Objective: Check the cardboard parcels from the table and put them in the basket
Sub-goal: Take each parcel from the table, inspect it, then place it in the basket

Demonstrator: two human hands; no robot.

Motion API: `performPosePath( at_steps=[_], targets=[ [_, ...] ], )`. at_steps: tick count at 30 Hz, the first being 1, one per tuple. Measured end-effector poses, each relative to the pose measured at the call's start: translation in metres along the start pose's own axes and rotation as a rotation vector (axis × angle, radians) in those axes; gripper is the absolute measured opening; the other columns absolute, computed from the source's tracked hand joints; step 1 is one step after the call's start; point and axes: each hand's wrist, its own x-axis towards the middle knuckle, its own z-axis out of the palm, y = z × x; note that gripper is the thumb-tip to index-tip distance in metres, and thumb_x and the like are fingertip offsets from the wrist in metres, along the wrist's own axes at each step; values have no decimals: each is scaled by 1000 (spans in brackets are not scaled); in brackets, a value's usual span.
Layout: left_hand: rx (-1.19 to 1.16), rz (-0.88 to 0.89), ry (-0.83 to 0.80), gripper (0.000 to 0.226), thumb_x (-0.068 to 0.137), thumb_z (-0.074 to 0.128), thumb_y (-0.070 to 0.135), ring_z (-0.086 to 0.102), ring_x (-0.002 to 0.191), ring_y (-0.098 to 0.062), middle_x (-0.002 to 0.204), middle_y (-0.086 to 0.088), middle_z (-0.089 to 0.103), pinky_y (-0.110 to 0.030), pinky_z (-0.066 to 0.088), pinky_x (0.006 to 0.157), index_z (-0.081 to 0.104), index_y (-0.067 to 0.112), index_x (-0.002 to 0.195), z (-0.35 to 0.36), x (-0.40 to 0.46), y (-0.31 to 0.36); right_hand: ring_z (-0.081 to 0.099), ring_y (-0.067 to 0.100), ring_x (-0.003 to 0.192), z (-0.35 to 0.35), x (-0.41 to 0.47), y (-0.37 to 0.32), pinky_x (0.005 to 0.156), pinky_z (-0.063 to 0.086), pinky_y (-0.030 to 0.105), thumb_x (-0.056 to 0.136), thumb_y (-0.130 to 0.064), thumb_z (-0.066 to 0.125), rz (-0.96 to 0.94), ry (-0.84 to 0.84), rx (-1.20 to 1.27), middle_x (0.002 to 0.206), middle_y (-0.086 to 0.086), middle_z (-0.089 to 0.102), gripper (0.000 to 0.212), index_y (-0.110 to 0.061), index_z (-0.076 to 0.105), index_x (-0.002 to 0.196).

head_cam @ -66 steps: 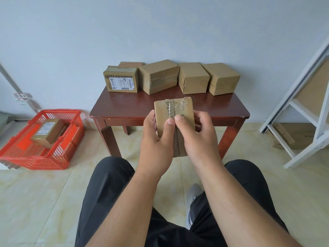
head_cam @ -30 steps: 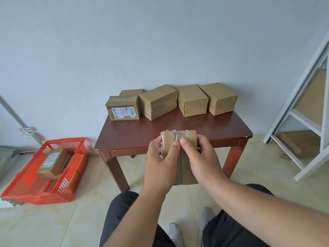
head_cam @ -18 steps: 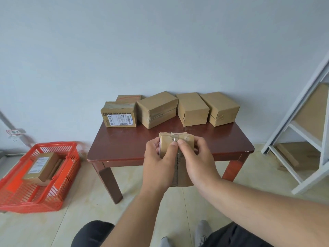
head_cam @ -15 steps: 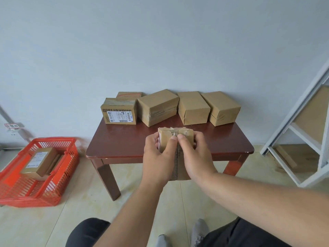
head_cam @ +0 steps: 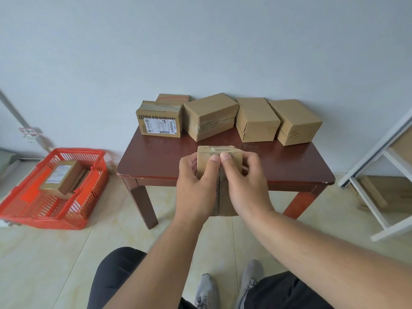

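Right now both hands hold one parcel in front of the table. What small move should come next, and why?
Probably swing the parcel left toward the red basket. The left hand and right hand grip it with thumbs on its taped seam, and the basket on the floor has room beside one parcel.

A dark red-brown desk [head_cam: 160,159] is set against the wall with five cardboard parcels [head_cam: 256,119] lined up along its back edge, while an orange basket [head_cam: 73,217] is parked on the tiled floor [head_cam: 44,264] beside it.
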Motion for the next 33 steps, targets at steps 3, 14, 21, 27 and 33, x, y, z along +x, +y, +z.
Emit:
performPosePath(
  at_steps=[3, 14, 21, 27, 33],
  targets=[
    [-25, -37, 2, 36, 95, 66, 57, 68, 90, 8, 108, 14, 69, -24, 54, 77, 57, 30, 117, -2, 0, -1, 68, -8, 101, 0, -3, 3, 80, 55, 18, 94, -48, 75, 4, -14, 39, 118, -14, 71, 28, -38, 61, 116],
    [-57, -31, -32, 26, 96, 69, 33, 74, 92, -9, 103, 7, 72, -34, 62, 78, 56, 29, 118, 7, -4, 2, 67, -11, 84, -1, -7, -2, 56, 51, 11, 96, -31, 70, 102, 9, 176, 109, -13, 69, 21, -35, 57, 112],
    [-17, 36, -61, 36, 101, 61, 15, 69, 91, 9, 111, 18, 69, -15, 56, 76, 51, 37, 128, 6, 1, 0, 70, -2, 95, 1, -18, 8, 71, 57, 16, 99, -7, 63, 88, -25, 141, 124, -4, 67, 39, -25, 49, 131],
    [-26, 114, -46, 46, 102, 65, 15, 69, 117, -4, 126, 12, 73, -35, 57, 104, 55, 27, 145, 4, 2, -3, 71, 2, 112, 0, -6, 15, 89, 58, 24, 102, -16, 65, 23, -19, 142, 128, -8, 71, 46, -28, 52, 145],
    [-25, 110, -68, 42, 101, 66, 12, 64, 120, 5, 126, 18, 71, -14, 55, 94, 56, 43, 128, 4, 3, -8, 71, 6, 116, 4, 2, 14, 105, 56, 42, 92, -48, 65, 83, -36, 110, 127, -13, 73, 56, -41, 54, 146]
  ],
)
